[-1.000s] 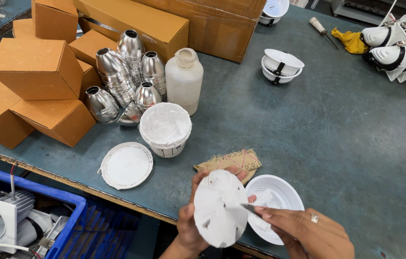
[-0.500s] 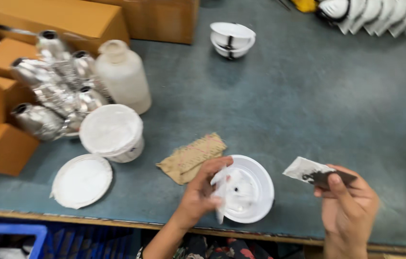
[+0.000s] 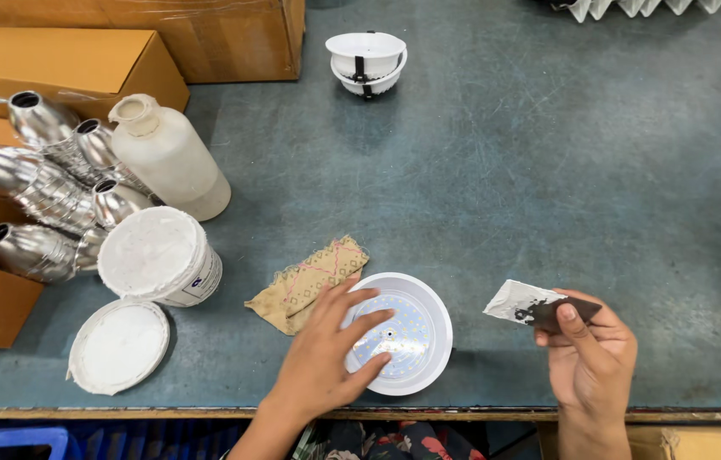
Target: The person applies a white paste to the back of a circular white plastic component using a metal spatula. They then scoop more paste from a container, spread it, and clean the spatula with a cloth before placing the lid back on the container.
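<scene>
**Round light fitting steadied on bench; paste-smeared scraper held ready**

The left hand (image 3: pixel 326 358) is laid flat, fingers spread, on the round white light fitting (image 3: pixel 407 334); nothing is gripped, the fitting is only pressed down. The fitting lies face up near the front edge of the grey-blue worktable (image 3: pixel 548 170), its dotted inner board exposed. The right hand (image 3: pixel 591 358) is closed in a pinch on a small dark scraper (image 3: pixel 539 307), whose tip is coated in white paste; it is held in the air, apart from the fitting and to its right.

Just beside the fitting, touching its left rim, a folded tan cloth (image 3: pixel 309 281) is noted. Further left an open white tub of paste (image 3: pixel 158 255) stands, with its lid (image 3: pixel 118 345) lying in front of it. A white plastic bottle (image 3: pixel 169 158), a cluster of silver reflector cones (image 3: pixel 45 196) and brown cartons (image 3: pixel 62 60) are behind. Two stacked white housings (image 3: pixel 366 60) stand well apart at the far side.

The step in hand is judged to be paste application to the fitting. A steady hold and a controlled approach of the loaded tip would be called for.
</scene>
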